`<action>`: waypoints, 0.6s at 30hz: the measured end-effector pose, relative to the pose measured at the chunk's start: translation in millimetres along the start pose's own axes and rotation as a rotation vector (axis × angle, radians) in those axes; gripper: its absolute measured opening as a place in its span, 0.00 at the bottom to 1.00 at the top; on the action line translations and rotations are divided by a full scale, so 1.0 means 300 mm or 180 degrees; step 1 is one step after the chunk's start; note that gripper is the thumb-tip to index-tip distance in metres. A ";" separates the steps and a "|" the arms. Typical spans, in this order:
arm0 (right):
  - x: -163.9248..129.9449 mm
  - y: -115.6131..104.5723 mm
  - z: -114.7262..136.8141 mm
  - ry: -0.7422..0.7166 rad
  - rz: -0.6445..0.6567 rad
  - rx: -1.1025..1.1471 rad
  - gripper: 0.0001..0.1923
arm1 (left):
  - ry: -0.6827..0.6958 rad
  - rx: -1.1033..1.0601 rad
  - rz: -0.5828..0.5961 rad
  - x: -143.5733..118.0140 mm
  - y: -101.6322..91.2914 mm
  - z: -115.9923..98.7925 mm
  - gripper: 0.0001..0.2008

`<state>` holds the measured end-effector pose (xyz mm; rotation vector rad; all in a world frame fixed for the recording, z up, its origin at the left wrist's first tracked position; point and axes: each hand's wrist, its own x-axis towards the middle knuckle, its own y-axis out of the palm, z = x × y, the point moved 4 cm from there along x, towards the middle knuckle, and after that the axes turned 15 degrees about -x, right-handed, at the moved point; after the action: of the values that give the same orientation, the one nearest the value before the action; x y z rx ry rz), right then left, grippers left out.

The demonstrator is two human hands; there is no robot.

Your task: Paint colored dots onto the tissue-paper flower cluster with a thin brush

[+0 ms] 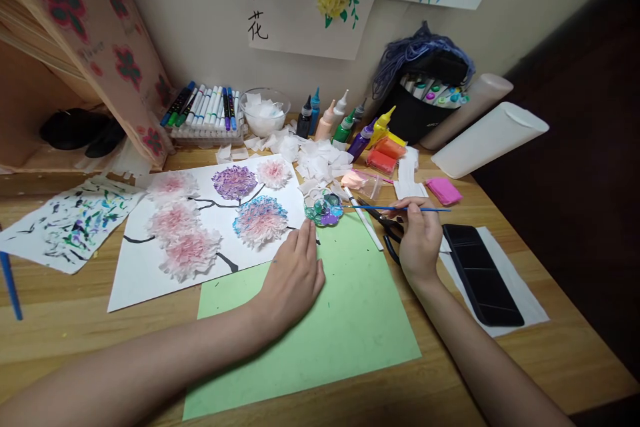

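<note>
A thin blue paintbrush (400,208) was pinched in the right hand (420,240), lying level, tip toward the palette (324,208). The left hand (295,277) was pressed flat, fingers spread, on green paper (350,320); scissors (387,227) lay beneath.

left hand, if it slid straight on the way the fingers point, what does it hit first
The left hand lies flat on the green paper, fingers pointing up and slightly right. First in line is probably the flower-shaped paint palette, though depth is hard to judge.

A light wooden table (560,347) bears a green paper sheet (345,327), a white sheet with tissue-paper flowers (150,267), a paint-smeared paper (70,227), a black phone (483,273) and squeezable paint bottles (345,123).
</note>
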<state>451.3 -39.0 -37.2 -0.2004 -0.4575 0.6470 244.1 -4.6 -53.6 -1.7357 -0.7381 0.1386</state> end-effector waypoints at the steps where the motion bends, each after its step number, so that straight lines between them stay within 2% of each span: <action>1: 0.000 0.003 -0.002 -0.0010 0.0035 -0.0011 0.12 | 0.0004 -0.0005 -0.0001 0.000 -0.001 -0.001 0.26; 11: -0.012 0.034 -0.023 0.0034 0.0264 0.0011 0.12 | 0.0041 0.0088 -0.0004 0.004 -0.005 -0.004 0.25; 18: 0.001 0.018 -0.032 0.0140 0.0067 0.0257 0.11 | -0.0026 0.0023 0.0113 0.000 0.001 0.000 0.26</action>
<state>453.2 -35.0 -47.2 -0.1427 -0.3868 0.6791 244.2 -4.5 -53.9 -1.7430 -0.7120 0.1725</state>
